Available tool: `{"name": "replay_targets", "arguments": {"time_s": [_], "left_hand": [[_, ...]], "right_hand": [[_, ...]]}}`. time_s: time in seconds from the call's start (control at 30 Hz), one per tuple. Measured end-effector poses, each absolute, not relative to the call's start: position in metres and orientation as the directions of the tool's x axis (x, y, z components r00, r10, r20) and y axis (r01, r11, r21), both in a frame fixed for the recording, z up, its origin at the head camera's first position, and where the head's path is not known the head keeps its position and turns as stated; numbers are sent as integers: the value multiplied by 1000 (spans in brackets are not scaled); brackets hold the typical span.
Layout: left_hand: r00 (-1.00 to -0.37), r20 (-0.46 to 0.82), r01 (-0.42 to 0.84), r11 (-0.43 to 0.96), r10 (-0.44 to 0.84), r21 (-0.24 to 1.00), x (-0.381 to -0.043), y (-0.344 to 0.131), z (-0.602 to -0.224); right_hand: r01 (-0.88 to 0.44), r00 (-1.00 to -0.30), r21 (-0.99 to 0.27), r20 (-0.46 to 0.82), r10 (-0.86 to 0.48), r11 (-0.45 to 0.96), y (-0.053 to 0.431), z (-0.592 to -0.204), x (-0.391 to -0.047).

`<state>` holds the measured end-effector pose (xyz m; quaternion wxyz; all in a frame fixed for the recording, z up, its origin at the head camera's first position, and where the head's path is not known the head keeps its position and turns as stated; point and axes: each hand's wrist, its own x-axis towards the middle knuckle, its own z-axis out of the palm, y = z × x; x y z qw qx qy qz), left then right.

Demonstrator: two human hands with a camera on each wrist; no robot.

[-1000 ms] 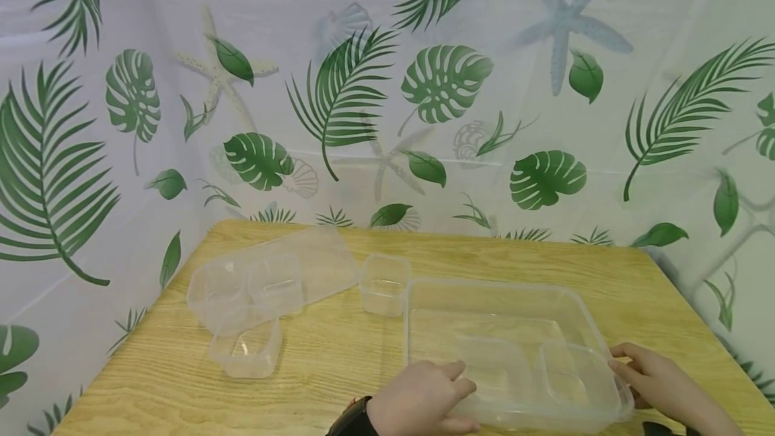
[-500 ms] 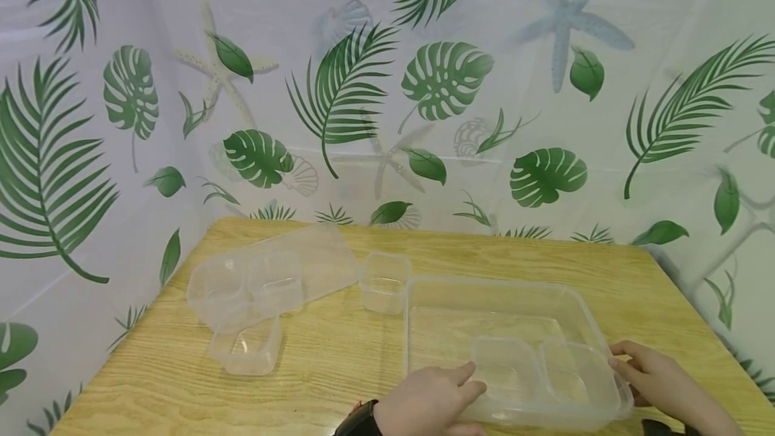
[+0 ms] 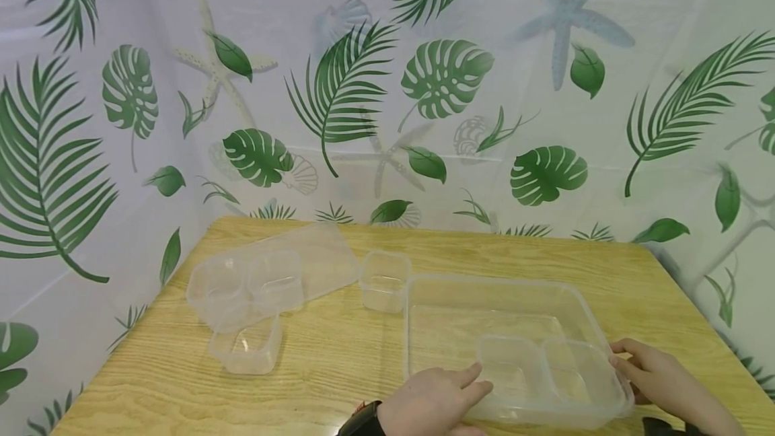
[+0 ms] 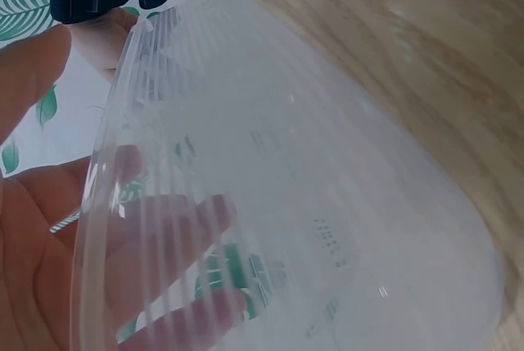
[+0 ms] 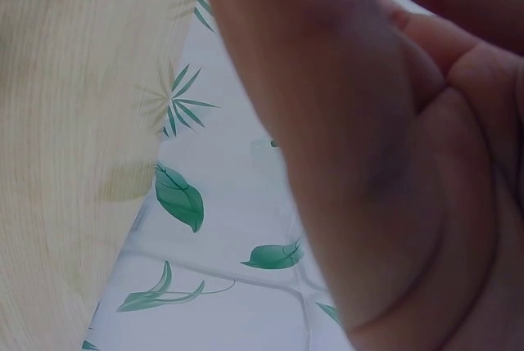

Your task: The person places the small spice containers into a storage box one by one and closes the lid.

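Left cup has slid right along the box's near side since one second ago, the left hand shifting with it; it now sits just beside right cup. Both lie inside the box, at its near right part. Left hand: fingers extended and apart, reaching over the near rim, fingertips at the left cup's side; left wrist view shows them through clear plastic. Right hand: at the box's right end, fingers bent against the rim; cannot tell whether they clamp it (right wrist view blurred). Back cup stands by the box's far left corner. Further left on the table: lid, two cups overlapping it, near cup at its near edge.
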<state>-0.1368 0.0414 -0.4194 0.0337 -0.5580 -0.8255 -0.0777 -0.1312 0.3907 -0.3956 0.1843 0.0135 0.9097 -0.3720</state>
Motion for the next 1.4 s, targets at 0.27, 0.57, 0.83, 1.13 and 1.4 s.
{"name": "replay_targets", "arguments": {"time_s": [0.27, 0.57, 0.83, 1.13, 1.4], "left_hand": [[-371, 147, 929, 363, 917, 78, -136, 41, -419], [-367, 171, 930, 359, 914, 76, -138, 41, -420], [-373, 154, 928, 366, 915, 74, -137, 41, -419], [-343, 146, 939, 332, 928, 92, -137, 34, -409], [-378, 408, 925, 359, 831, 125, -145, 17, -397]], "right_hand": [[151, -932, -674, -340, -122, 723, 392, -396, -132], [143, -935, -651, -335, -114, 745, 391, -396, -133], [146, -934, -652, -339, -114, 744, 391, -397, -134], [161, -929, -663, -351, -115, 731, 392, -396, -132], [167, -931, -653, -350, -99, 738, 389, -396, -132]]}}
